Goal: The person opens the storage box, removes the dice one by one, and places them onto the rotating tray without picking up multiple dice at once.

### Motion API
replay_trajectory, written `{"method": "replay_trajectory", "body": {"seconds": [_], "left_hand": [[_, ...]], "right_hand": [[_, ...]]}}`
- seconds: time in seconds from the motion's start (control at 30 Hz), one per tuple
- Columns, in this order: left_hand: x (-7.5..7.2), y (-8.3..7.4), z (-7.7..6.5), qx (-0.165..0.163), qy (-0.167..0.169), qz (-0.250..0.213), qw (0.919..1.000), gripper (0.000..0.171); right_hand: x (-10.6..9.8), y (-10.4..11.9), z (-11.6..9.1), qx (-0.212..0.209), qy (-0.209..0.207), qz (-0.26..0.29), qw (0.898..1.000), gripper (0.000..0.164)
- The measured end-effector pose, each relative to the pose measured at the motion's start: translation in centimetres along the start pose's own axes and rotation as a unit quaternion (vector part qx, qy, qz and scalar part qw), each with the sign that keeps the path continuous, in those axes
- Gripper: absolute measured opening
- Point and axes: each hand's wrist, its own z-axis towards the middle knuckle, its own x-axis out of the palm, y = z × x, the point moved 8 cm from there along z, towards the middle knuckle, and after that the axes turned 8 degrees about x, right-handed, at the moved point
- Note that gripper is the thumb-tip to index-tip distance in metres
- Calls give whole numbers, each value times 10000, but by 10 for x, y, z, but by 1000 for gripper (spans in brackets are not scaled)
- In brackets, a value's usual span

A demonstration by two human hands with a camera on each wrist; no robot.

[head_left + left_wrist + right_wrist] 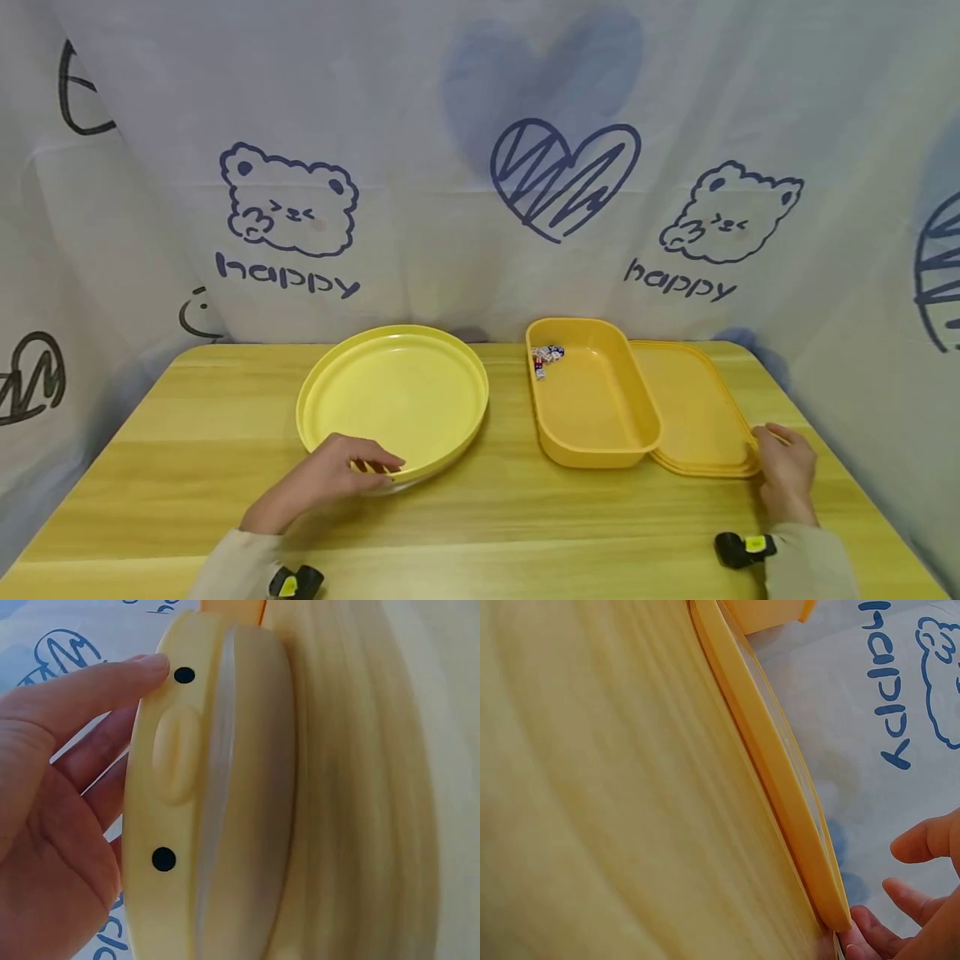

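Observation:
My left hand (326,481) is at the near edge of a round yellow container (393,396). It pinches the rim of the container's lid (177,757), thumb against the outer side and fingers over the edge. Two black dots and an oval bump mark that side; a pale gap runs between lid and base. My right hand (786,468) is beside the near right corner of a flat orange lid (690,408). In the right wrist view, lower fingertips (866,926) meet the lid's corner while the other fingers stay loose.
An orange rectangular box (600,392) stands between the round container and the flat lid, overlapping the lid's left side. Several small dice (547,354) lie in its far left corner. Behind the wooden table (465,542) hangs a printed cloth (420,208).

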Motion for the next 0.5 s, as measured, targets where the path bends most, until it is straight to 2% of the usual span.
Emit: {"method": "replay_trajectory", "body": {"seconds": [0.23, 0.5], "left_hand": [[5, -2, 4, 540, 1, -271, 9982, 16], [7, 4, 3, 138, -115, -267, 9995, 16]], "right_hand": [[1, 2, 1, -70, 27, -141, 9999, 53], [-1, 7, -2, -80, -14, -246, 9997, 54]]}}
